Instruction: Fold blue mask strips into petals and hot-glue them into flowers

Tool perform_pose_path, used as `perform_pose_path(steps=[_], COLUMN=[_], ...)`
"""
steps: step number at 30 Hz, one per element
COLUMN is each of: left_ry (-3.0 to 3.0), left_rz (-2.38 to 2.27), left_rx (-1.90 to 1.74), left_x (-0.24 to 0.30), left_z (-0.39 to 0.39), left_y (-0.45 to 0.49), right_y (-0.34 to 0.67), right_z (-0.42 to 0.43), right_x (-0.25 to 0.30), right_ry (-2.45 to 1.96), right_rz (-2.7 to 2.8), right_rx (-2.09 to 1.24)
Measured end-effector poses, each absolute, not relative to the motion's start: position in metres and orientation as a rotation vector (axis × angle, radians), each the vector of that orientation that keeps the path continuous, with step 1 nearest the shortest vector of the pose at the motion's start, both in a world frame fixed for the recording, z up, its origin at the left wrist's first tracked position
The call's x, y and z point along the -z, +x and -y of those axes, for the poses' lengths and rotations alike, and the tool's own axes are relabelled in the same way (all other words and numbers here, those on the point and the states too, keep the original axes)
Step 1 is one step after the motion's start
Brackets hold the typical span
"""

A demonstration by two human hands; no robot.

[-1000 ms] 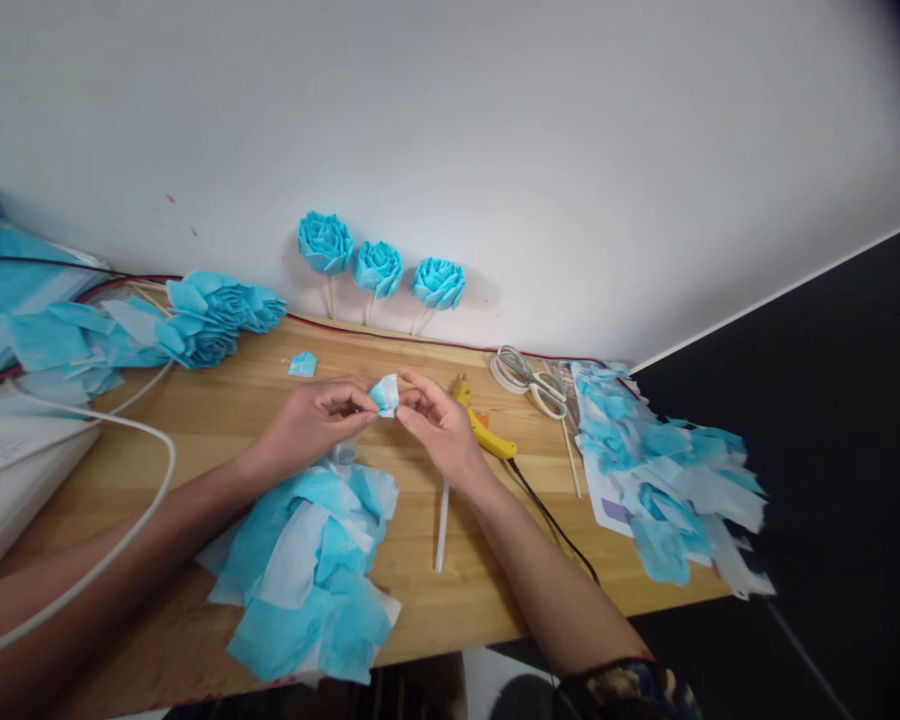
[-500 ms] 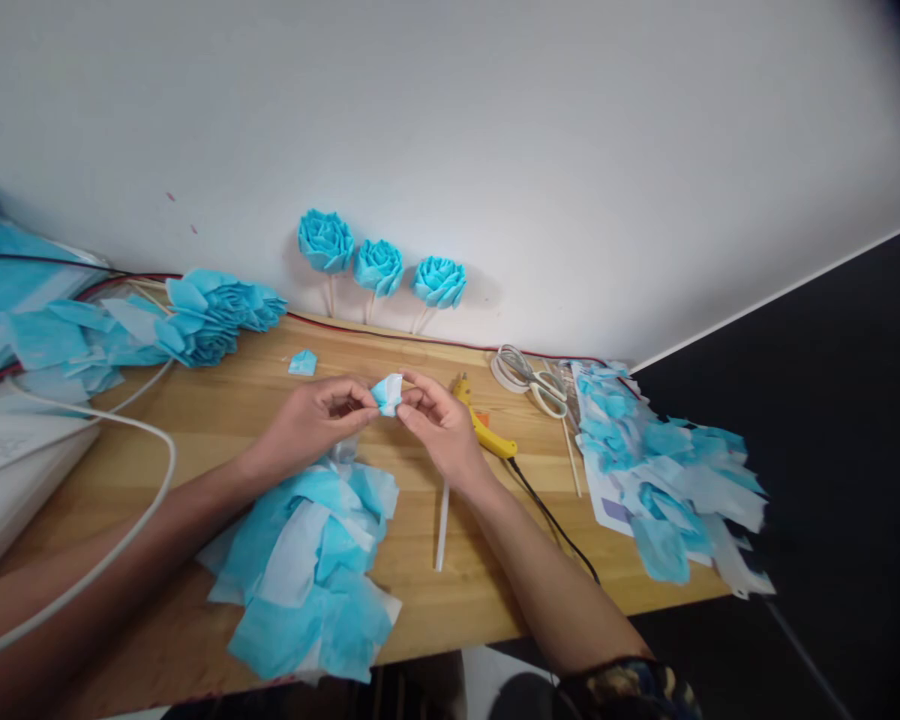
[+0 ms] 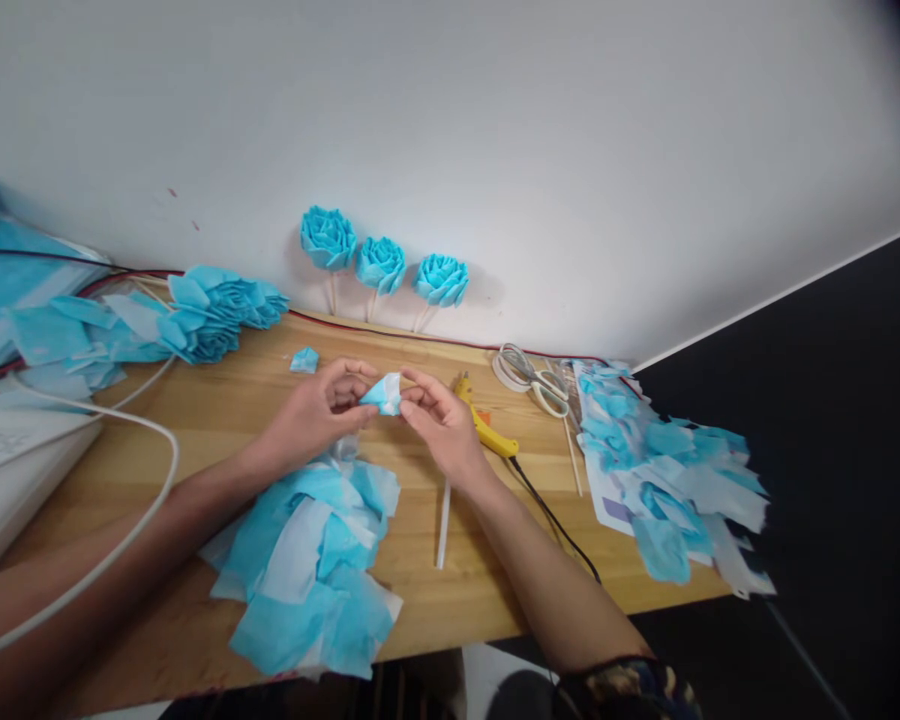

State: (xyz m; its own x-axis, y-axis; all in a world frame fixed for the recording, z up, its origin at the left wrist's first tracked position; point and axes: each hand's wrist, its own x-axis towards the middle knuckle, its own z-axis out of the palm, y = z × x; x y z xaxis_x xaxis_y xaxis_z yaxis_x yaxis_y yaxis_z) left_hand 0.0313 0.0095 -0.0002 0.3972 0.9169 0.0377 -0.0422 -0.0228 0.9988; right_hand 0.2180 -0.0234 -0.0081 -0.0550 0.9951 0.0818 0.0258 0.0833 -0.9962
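A small folded blue-and-white piece of thin fabric (image 3: 384, 394) is held up between my two hands above the table. My right hand (image 3: 441, 420) pinches its right edge between thumb and fingers. On the other side, my left hand (image 3: 330, 405) keeps the pointed left end at its thumb, with the index finger curved above. Below my left forearm lies a loose pile of blue and white fabric pieces (image 3: 319, 560). Another small folded blue piece (image 3: 304, 360) rests on the table just beyond my left hand.
Three blue fabric flowers (image 3: 381, 264) on sticks stand against the wall. Right of my hands lie a yellow glue gun (image 3: 495, 438), scissors (image 3: 549, 392) and another fabric pile (image 3: 667, 470). A white glue stick (image 3: 444, 525) lies nearer. More blue flowers (image 3: 217, 310) and a white cable (image 3: 171, 450) are left.
My left fingers have loosened and spread a little, uncovering the pointed left end of the folded piece. My right hand keeps its pinch in nearly the same place.
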Motion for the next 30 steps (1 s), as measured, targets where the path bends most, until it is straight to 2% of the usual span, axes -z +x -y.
perform_pose_path(steps=[13, 30], left_ry=[1.295, 1.43], left_rz=[-0.842, -0.948], left_rx=[-0.915, -0.687], left_x=[0.0014, 0.001], left_z=[-0.0093, -0.0087], left_y=[0.0308, 0.0272], right_y=[0.214, 0.2137], right_z=[0.0237, 0.0258], right_x=[0.0116, 0.005], right_ry=[-1.076, -1.15], right_rz=[1.326, 1.369], right_rx=[-1.33, -1.254])
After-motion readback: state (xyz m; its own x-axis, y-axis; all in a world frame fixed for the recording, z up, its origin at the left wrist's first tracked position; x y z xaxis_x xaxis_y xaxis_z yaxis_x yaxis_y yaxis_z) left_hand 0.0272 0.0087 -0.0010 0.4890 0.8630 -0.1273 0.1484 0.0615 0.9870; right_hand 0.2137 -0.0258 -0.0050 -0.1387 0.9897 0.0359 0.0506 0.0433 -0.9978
